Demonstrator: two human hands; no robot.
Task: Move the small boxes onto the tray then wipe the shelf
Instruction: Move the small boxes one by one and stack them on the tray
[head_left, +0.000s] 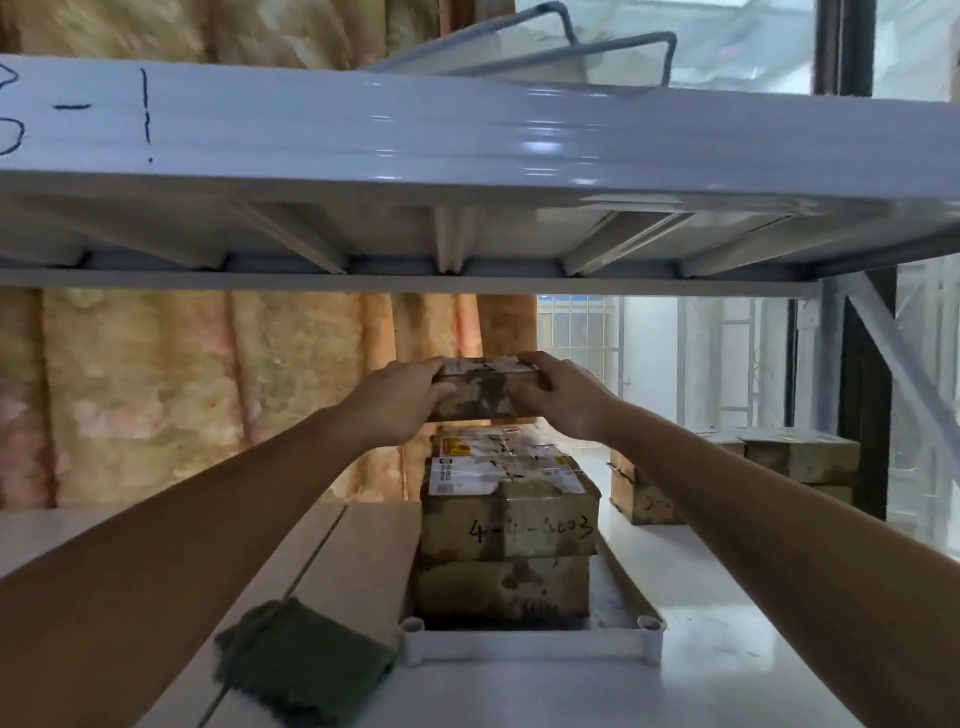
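1. Far left of the frame: patterned orange-pink curtain (182, 389) hanging behind the shelving, seen both above and below the upper shelf.
2. Upper left: upper shelf (467, 135), white metal, spanning the whole width, with black handwritten marks on its front edge at the left.
3. Lower left: dark green cloth (304, 660) lying crumpled on the lower shelf (727, 649), just left of the tray's near-left corner and partly over a pale wooden board (358, 561).
4. Left of centre: left hand (400, 397) reaching forward with a bare forearm, fingers curled over the top left edge of the held box (488, 387), thumb on its front face.
5. Centre: held box, brown and stained, with a white label on top, gripped at both ends and raised clear above the stack.
6. Centre, below the held box: stack of boxes (506, 519) sitting in the tray (530, 647), a white, low-rimmed tray with round corner posts; nearest upper box bearing handwritten digits on its front and white labels on top, another box beneath it, more behind.
7. Right of centre: right hand (563, 397) gripping the right end of the held box, fingers over the top, thumb on the front.
8. Right: further boxes (779, 462) resting on the lower shelf, well apart from the tray, near the dark upright post.
9. Upper right: grey wire frame (571, 57) lying on top of the upper shelf, bright window behind.
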